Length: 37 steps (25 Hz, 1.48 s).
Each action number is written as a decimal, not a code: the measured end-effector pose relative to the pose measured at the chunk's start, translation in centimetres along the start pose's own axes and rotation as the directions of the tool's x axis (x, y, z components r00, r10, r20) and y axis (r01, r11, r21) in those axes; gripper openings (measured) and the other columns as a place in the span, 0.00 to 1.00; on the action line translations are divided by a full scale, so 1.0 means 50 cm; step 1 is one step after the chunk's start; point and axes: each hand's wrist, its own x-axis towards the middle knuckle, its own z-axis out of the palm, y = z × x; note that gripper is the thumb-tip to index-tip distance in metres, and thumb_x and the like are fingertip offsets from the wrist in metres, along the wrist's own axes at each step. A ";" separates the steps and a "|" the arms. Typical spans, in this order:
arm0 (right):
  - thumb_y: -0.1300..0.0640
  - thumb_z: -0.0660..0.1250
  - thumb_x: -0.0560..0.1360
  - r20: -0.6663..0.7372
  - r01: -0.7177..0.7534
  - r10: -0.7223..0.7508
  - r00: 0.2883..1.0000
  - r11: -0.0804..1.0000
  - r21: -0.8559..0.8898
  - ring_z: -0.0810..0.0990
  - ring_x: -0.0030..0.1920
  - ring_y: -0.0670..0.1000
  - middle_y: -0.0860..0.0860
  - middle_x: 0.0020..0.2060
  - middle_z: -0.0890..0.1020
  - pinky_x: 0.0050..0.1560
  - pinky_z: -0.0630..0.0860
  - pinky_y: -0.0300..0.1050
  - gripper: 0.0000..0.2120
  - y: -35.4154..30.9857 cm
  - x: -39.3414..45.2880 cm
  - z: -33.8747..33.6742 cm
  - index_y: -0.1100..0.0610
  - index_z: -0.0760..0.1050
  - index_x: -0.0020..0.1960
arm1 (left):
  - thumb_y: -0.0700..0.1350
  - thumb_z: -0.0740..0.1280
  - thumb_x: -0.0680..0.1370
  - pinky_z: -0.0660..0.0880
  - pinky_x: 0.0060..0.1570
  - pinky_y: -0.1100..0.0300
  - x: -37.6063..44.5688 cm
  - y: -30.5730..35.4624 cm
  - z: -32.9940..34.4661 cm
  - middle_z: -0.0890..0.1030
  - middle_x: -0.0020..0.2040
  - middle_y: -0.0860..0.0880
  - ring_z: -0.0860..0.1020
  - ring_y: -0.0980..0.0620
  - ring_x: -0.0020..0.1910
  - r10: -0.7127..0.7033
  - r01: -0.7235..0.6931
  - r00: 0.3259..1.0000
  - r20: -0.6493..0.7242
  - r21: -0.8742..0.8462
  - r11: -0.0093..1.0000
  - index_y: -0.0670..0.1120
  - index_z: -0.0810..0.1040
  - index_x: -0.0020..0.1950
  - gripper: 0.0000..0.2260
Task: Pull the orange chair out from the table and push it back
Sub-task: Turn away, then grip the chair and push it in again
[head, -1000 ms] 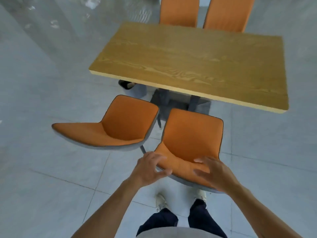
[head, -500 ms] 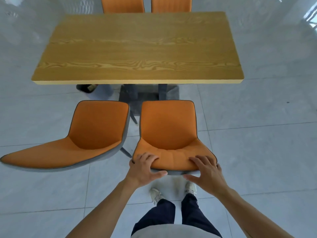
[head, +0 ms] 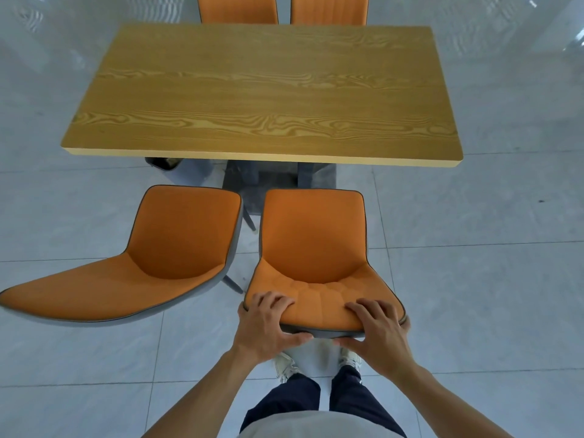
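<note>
An orange chair [head: 313,245] with a grey shell stands in front of me, its seat facing the wooden table [head: 262,93] and clear of the table's near edge. My left hand [head: 265,327] grips the left end of the backrest's top rim, fingers over the cushion and thumb under the edge. My right hand [head: 379,333] grips the right end of the same rim in the same way. The chair's legs are hidden below the seat.
A second orange chair [head: 139,263] stands close on the left, turned sideways, nearly touching the held one. Two more orange chairs [head: 237,9] are tucked in at the table's far side. The table's dark base [head: 278,178] sits ahead. Grey tiled floor lies to the right.
Both hands went from resting near the backrest rim to closing firmly over it. My view swung round to face the table squarely and moved a little closer.
</note>
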 end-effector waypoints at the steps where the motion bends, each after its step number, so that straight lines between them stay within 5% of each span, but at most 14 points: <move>1: 0.18 0.47 0.63 0.003 -0.003 0.003 1.000 1.000 0.001 0.71 0.63 0.56 0.45 0.62 0.77 0.56 0.67 0.74 0.42 0.000 0.008 -0.004 0.43 0.74 0.64 | 0.83 0.54 0.63 0.69 0.57 0.42 0.006 0.000 -0.003 0.72 0.64 0.57 0.67 0.52 0.64 0.004 -0.004 1.000 -0.009 0.001 1.000 0.61 0.71 0.64 0.39; 27: 0.17 0.46 0.60 0.044 0.049 -0.047 0.998 0.997 -0.054 0.66 0.67 0.55 0.43 0.67 0.72 0.60 0.66 0.68 0.45 0.037 0.116 -0.041 0.40 0.68 0.68 | 0.84 0.49 0.61 0.65 0.65 0.38 0.094 0.025 -0.060 0.69 0.67 0.55 0.64 0.47 0.68 -0.064 0.061 0.996 0.066 0.040 0.997 0.61 0.66 0.68 0.43; 32: 0.18 0.49 0.60 0.093 0.060 -0.057 0.994 0.997 -0.038 0.63 0.70 0.56 0.44 0.70 0.70 0.63 0.66 0.66 0.45 0.047 0.121 -0.052 0.40 0.66 0.70 | 0.80 0.54 0.67 0.61 0.69 0.35 0.078 0.060 -0.065 0.63 0.74 0.51 0.58 0.44 0.75 -0.198 0.190 0.971 0.132 0.075 0.979 0.57 0.60 0.73 0.42; 37: 0.24 0.57 0.69 0.270 0.047 -0.045 0.962 0.999 -0.003 0.57 0.73 0.55 0.43 0.72 0.65 0.67 0.58 0.67 0.35 0.049 0.117 -0.087 0.38 0.61 0.71 | 0.69 0.57 0.76 0.66 0.67 0.37 0.019 0.090 -0.051 0.56 0.78 0.50 0.53 0.44 0.77 -0.229 0.228 0.973 0.031 0.031 0.973 0.54 0.54 0.77 0.35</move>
